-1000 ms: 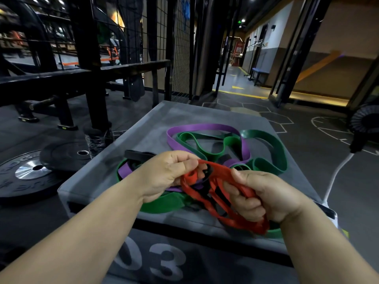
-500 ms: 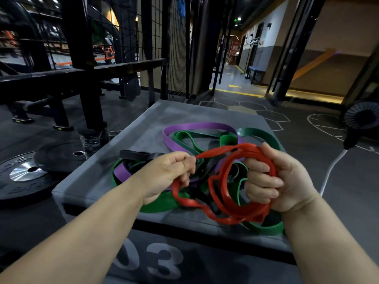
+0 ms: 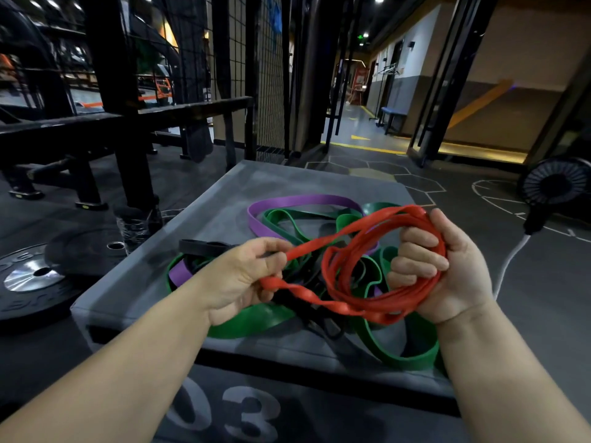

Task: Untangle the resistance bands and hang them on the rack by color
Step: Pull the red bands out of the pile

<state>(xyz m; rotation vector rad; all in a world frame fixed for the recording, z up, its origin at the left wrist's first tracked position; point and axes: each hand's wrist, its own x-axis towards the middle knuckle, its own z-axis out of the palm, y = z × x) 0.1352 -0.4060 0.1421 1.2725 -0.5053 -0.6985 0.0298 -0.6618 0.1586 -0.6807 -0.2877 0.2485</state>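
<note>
The step in hand looks like the freeing of the red band (image 3: 383,306) from the heap, the first colour to come out of the tangle. The right hand (image 3: 447,270) holds it with fingers curled tight through several gathered turns, thumb up behind the loops; the left hand (image 3: 246,276) pinches a single strand between thumb and bent fingers, with a second, twisted run of the same band leaving it lower down. The band is held in the air just above the grey box (image 3: 224,203), stretched lightly between the two hands; it is thin, flat and bright red, its lower strand corkscrewed along its length. Under it lie the green bands (image 3: 256,321), the purple band (image 3: 303,199) and a black band (image 3: 204,247), all looped over one another on the box top. Whether the black one passes through the red turns I cannot tell. The next move, as I judge it, calls for lifting the red clear, letting the twists fall out, then carrying it to its place; which of the black frames (image 3: 105,91) behind serves as the rack is not plain
</note>
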